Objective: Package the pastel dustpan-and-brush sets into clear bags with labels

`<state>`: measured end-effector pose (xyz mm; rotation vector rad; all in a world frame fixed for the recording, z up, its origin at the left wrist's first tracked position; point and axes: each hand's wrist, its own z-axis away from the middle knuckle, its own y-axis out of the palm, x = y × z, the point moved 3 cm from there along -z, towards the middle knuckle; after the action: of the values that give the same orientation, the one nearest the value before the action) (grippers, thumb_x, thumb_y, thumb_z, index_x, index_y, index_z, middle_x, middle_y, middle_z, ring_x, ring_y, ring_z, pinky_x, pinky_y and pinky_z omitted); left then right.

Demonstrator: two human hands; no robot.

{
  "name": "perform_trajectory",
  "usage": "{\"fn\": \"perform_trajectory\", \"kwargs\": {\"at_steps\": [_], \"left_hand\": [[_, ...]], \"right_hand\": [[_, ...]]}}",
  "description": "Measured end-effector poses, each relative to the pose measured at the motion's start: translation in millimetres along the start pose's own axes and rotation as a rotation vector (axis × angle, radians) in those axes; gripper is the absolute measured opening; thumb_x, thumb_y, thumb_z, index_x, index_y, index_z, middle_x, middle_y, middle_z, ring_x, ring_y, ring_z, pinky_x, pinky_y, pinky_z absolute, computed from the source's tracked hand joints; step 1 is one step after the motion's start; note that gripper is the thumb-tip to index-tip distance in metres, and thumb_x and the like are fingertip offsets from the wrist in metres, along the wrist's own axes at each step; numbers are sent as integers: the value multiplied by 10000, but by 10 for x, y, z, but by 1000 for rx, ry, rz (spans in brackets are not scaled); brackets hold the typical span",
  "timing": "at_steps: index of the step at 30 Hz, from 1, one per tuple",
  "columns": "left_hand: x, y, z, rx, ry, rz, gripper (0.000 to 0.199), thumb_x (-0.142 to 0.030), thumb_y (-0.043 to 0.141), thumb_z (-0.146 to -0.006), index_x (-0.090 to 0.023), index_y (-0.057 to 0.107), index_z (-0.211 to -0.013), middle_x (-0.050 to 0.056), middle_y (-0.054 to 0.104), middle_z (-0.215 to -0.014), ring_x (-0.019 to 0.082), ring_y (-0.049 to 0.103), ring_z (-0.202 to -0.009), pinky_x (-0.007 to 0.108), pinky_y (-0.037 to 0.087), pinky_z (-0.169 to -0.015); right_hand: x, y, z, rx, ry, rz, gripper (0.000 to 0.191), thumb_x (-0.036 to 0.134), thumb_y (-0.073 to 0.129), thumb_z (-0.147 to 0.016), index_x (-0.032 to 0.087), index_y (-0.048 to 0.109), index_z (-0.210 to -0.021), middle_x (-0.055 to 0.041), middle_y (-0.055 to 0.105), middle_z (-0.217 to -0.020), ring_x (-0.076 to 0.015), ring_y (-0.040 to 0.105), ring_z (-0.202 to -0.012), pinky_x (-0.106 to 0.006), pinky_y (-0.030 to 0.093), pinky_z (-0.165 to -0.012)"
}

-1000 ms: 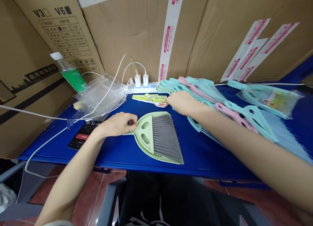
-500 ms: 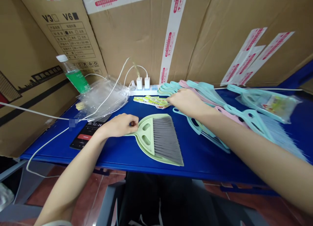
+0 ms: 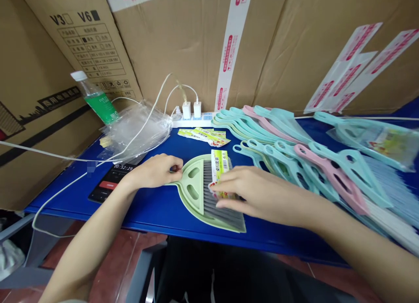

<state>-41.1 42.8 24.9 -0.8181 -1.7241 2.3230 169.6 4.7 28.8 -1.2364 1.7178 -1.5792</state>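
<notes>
My left hand (image 3: 153, 172) grips the handle end of a light green dustpan (image 3: 193, 210), which lies flat near the table's front edge. A matching green hand brush (image 3: 197, 175) with grey bristles lies on top of the pan. Over the bristles, my right hand (image 3: 258, 191) holds a yellow-green and white label card (image 3: 218, 160) between thumb and fingers, covering its lower part. More label cards (image 3: 206, 136) lie in a small pile behind the pan. Just right of the pan are several loose brushes, including a pink brush (image 3: 330, 174).
Stacked dustpans (image 3: 232, 117) lie at the back right beside a bagged set (image 3: 369, 137). A power strip (image 3: 178, 122) with chargers and white cables stands against the cardboard. At left are clear plastic bags (image 3: 137, 126), a phone (image 3: 108, 180) and a green-labelled bottle (image 3: 100, 104).
My right hand has come from the card pile toward me, bringing one label card over the brush bristles. My left hand still holds the handle end.
</notes>
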Motion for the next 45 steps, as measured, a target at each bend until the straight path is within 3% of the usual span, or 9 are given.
{"fn": "perform_trajectory", "kwargs": {"at_steps": [3, 5, 7, 10, 13, 20, 30, 39, 45], "left_hand": [[-2, 0, -4, 0, 10, 3, 191, -333, 449, -780, -208, 509, -648, -42, 529, -593, 121, 454, -570, 238, 311, -587], [0, 2, -7, 6, 10, 3, 194, -334, 448, -782, -207, 506, -648, -46, 517, -584, 118, 444, -564, 238, 307, -582], [1, 4, -10, 15, 6, 6, 195, -334, 450, -778, -206, 495, -639, -49, 505, -578, 114, 436, -559, 237, 301, -576], [-1, 3, -12, 17, 5, 11, 196, -334, 451, -776, -205, 486, -633, -51, 498, -577, 111, 429, -557, 238, 295, -577], [-7, 4, -14, 15, 16, 10, 196, -326, 447, -784, -204, 488, -636, -53, 491, -575, 109, 420, -554, 239, 295, -579], [-5, 10, -16, 28, 21, 18, 200, -328, 453, -801, -203, 490, -649, -55, 486, -583, 107, 422, -559, 239, 294, -582], [-6, 17, -18, 3, 20, -23, 184, -315, 453, -789, -206, 478, -643, -50, 484, -571, 112, 415, -549, 241, 275, -569], [-16, -2, -14, -10, -15, -8, 167, -311, 475, -777, -204, 474, -649, -47, 514, -583, 110, 441, -550, 238, 298, -564], [-16, -4, -16, -20, -31, -20, 129, -275, 468, -767, -208, 450, -658, -49, 512, -590, 110, 436, -546, 239, 306, -565]], "right_hand": [[-87, 30, 39, 43, 15, -87, 288, 306, 479, -982, 212, 730, -1085, -63, 746, -1017, -202, 687, -925, -336, 527, -804], [-178, 47, 62, 6, 79, -32, 387, 374, 480, -977, 150, 671, -1228, -135, 691, -1219, -263, 643, -1114, -410, 517, -919], [-241, 99, 78, 6, 129, 28, 590, 478, 508, -945, 71, 552, -1370, -203, 547, -1414, -327, 509, -1305, -482, 461, -1029], [-249, 211, 87, 115, 165, 19, 790, 596, 495, -910, 44, 414, -1469, -198, 361, -1544, -339, 320, -1432, -486, 386, -1116], [-199, 267, 88, 185, 209, -25, 815, 613, 469, -914, 64, 349, -1504, -178, 287, -1575, -324, 221, -1463, -472, 341, -1151], [-125, 295, 95, 256, 246, -58, 835, 616, 465, -916, 100, 257, -1539, -186, 181, -1598, -366, 91, -1469, -580, 254, -1160], [-115, 378, 140, 226, 210, 75, 801, 632, 416, -926, 97, 339, -1517, -224, 248, -1579, -421, 198, -1445, -623, 295, -1120], [-133, 369, 169, 192, 233, 32, 817, 639, 348, -942, 92, 257, -1541, -215, 188, -1591, -411, 136, -1457, -629, 299, -1116], [-241, 361, 195, 99, 228, 54, 831, 684, 313, -929, 109, 310, -1529, -213, 238, -1579, -370, 169, -1464, -594, 302, -1133]]}}
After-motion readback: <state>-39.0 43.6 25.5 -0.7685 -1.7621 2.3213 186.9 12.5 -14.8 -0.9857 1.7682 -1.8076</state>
